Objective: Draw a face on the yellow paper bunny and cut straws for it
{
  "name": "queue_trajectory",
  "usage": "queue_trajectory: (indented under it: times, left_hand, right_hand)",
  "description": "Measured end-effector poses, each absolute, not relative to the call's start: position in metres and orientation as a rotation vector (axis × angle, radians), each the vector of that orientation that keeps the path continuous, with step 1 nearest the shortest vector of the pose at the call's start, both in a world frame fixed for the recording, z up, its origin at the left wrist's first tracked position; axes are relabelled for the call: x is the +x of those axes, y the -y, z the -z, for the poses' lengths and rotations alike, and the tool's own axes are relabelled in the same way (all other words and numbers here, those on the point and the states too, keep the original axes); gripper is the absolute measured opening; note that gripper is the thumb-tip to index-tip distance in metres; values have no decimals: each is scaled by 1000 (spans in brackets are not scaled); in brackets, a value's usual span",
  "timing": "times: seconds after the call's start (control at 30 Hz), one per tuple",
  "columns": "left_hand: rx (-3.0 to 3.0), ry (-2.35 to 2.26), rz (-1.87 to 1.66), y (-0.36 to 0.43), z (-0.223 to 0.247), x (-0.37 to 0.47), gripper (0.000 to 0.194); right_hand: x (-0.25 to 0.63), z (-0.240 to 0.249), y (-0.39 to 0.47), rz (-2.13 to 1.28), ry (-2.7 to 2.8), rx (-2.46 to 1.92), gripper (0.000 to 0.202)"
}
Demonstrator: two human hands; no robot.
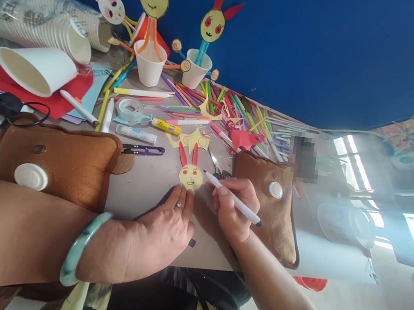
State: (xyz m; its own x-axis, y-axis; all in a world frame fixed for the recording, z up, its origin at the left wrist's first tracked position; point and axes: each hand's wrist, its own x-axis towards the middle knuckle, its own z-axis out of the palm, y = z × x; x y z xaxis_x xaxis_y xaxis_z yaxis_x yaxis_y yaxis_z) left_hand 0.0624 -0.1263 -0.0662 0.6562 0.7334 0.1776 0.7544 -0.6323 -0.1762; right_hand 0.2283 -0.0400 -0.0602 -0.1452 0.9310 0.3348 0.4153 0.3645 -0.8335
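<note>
The person's left hand (161,232), fingers flat, unclenched, touches a paper rabbit face (191,175) on the table (131,188); the right hand (236,223) grasps a white marker (243,208), tip beside the face. Behind, two figures (212,26) stand in white cups (195,76).

From my end, I'd say the easiest lane is the strip of tabletop (141,185) between the left brown cushion (81,164) and the left hand (162,230), though purple thread snips (157,151) jut across its far end. The right's tight: scissors (224,174) lie just beside the right hand (238,206), with the right brown cushion (277,229) crowding it (no slipping through there). Farther out, I've got a glue stick (168,127) and tape roll (122,108) low, standing paper cups (149,70) behind.
</note>
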Motion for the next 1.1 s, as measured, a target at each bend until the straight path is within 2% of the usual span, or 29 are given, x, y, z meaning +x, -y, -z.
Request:
queue_trajectory:
  times: [0.47,0.67,1.1]
  left_hand:
    - [-2581,1220,110,125,66,64,37]
    - [-2578,1233,106,125,67,64,40]
    - [-2623,1212,71,126,64,62,38]
  right_hand:
    - [218,50,42,-702,1813,-1264,8]
    - [217,50,39,-686,1895,-1326,3]
    - [212,48,36,-659,2090,-1221,5]
